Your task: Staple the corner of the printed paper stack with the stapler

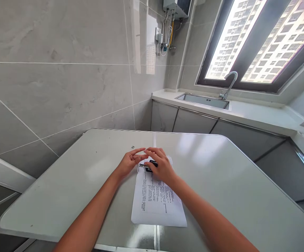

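Printed paper sheets (156,206) lie on the table, their lower end toward me. Near the far end of the sheets is a black stapler (149,169) with a metal strip showing at its left side, partly covered by my right hand (161,164). That hand curls over the stapler, its thumb against it. My left hand (131,162) is just left of the stapler, thumb and fingers drawn together and fingertips close to those of my right hand. Anything between the left fingers is too small to make out. Small dark metal bits, like staples (132,147), rest beyond my left hand.
The pale, glossy table (62,196) has a seam down its middle and rounded corners. A tiled wall (62,87) stands behind it at left. A counter (254,112) with a sink (207,100) and faucet (230,84) runs along the right under a window.
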`<state>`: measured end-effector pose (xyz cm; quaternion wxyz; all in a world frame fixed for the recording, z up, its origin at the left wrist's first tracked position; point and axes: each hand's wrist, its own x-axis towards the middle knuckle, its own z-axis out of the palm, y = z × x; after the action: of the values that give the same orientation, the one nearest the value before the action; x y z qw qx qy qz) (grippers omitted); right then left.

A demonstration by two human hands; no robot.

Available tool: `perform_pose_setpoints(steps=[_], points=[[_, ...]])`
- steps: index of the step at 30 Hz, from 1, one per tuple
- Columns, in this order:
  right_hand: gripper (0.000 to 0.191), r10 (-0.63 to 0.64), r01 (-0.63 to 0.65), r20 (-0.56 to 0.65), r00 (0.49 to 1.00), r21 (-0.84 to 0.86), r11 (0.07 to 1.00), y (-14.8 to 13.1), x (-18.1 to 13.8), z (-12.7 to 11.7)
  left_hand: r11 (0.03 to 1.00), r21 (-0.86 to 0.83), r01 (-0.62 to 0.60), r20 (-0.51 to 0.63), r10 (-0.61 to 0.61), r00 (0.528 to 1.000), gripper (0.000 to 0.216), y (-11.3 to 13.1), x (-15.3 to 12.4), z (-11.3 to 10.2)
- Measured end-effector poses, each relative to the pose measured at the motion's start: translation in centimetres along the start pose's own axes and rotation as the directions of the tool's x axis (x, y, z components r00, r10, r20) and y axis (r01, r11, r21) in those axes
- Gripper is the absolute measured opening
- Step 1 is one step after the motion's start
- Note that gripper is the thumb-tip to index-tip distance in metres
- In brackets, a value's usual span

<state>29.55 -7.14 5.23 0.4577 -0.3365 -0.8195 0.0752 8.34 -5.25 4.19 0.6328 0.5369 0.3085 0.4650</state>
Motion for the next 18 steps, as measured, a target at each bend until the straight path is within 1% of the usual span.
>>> perform_pose_setpoints(steps=[2,4,7,10,11,13,14,15,16,17,18], points=[[0.033,-0.095,0.098,0.091,0.991,-0.03,0.995,-0.1,1.1,0.6,0.998,0.06,0.009,0.048,-0.012,0.999,0.072,0.1,-0.2,0.1],[0.034,-0.154,0.162,0.137,0.979,-0.047,0.986,0.2,1.6,1.1,0.996,0.091,0.023,0.088,-0.031,0.996,0.07,0.0,-0.2,0.1],[0.038,-0.197,0.201,0.133,0.971,-0.014,0.979,0.9,1.3,1.4,0.993,0.114,0.01,0.1,-0.022,0.995,0.062,0.0,-0.2,0.3],[0.046,-0.223,0.222,0.114,0.968,0.017,0.975,1.1,0.8,1.3,0.99,0.138,-0.023,0.067,0.014,0.998,0.054,0.0,-0.2,0.9],[0.05,-0.237,0.237,0.114,0.965,0.016,0.971,1.1,0.7,1.2,0.989,0.149,-0.025,0.061,0.016,0.998,0.055,0.1,-0.3,1.2],[0.055,-0.259,0.258,0.113,0.959,0.023,0.966,1.1,0.5,1.0,0.98,0.197,-0.018,0.089,0.0,0.996,0.061,0.1,-0.4,1.2],[0.054,-0.251,0.248,0.105,0.962,0.041,0.968,1.2,0.4,0.8,0.969,0.244,-0.032,0.095,0.009,0.995,0.063,0.1,-0.4,1.0],[0.05,-0.22,0.214,0.094,0.971,0.067,0.975,1.4,0.3,0.5,0.947,0.316,-0.061,0.085,0.036,0.996,0.06,-0.1,-0.3,0.6],[0.043,-0.162,0.154,0.08,0.984,0.096,0.983,2.0,0.2,0.1,0.905,0.413,-0.099,0.057,0.083,0.995,0.053,-0.3,-0.2,-0.1],[0.035,-0.082,0.074,0.067,0.994,0.119,0.99,2.8,0.1,-0.3,0.837,0.53,-0.134,0.006,0.154,0.988,0.042,-0.7,0.1,-0.9],[0.028,0.016,-0.023,0.053,0.998,0.134,0.991,4.0,-0.1,-0.9,0.728,0.672,-0.134,-0.047,0.223,0.974,0.033,-1.2,0.4,-1.9]])
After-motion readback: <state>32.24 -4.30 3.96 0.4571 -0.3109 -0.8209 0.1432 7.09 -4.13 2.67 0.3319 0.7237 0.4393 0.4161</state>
